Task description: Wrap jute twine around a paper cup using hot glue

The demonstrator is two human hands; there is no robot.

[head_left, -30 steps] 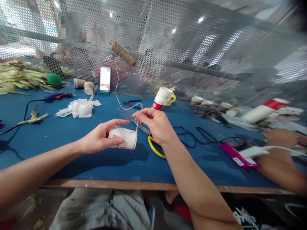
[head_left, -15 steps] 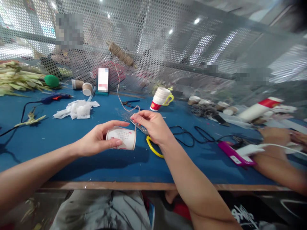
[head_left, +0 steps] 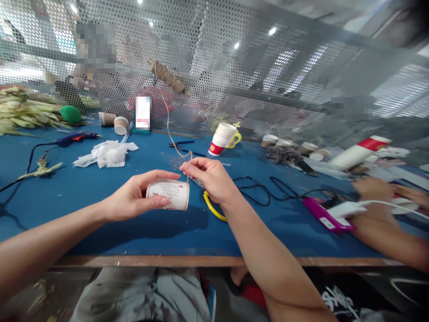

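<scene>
A white printed paper cup (head_left: pixel 174 193) lies on its side in the grip of my left hand (head_left: pixel 137 194), thumb in front and fingers over the top. At the cup's right-hand rim, my right hand (head_left: pixel 209 176) pinches a thin twine (head_left: pixel 168 129) between thumb and fingertips. The twine runs up to a spool (head_left: pixel 169 77) on the mesh panel, and its lower end meets the cup's rim. Beneath my right hand lie scissors with yellow handles (head_left: pixel 213 208), their blades partly hidden by my fingers.
Stacked paper cups (head_left: pixel 222 138) stand behind my right hand. Crumpled white bags (head_left: pixel 109 153) and a glue gun (head_left: pixel 76 137) lie left. A purple power strip (head_left: pixel 327 215) and another person's arm (head_left: pixel 389 219) are at right. The perforated panel (head_left: pixel 214 58) rises behind the table.
My right hand has shifted slightly left and down, keeping its pinch on the twine. The cup has turned slightly in my left hand, so its printing faces a bit differently.
</scene>
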